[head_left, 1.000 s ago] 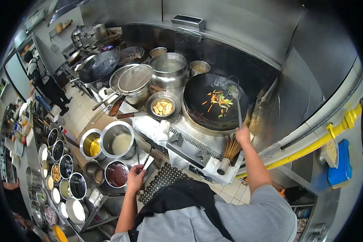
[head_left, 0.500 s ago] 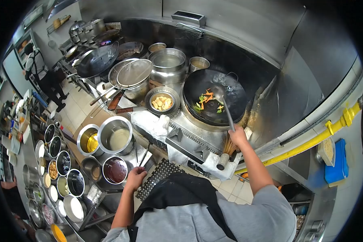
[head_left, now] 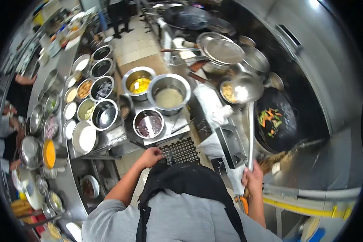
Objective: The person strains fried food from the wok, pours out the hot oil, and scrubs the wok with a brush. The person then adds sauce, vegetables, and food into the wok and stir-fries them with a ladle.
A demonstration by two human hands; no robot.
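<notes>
Well, ladle in right hand.

Fairly even light filling middle; glare spot shining on steel wall, top right. Ladle catching white highlight; wok sitting dark. Fisheye bending edges, black rim ringing view, far left blurring.

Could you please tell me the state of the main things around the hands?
Ladle: raised, clear of the vegetables, gripped in the right hand.
Left hand: curled; grip unclear.
Wok: uncovered, holding cut vegetables.
Large pot: uncovered, holding cloudy liquid.
Pot of yellow liquid: uncovered, partly filled.
Pot of dark red liquid: uncovered.
White cloth: crumpled.
</notes>
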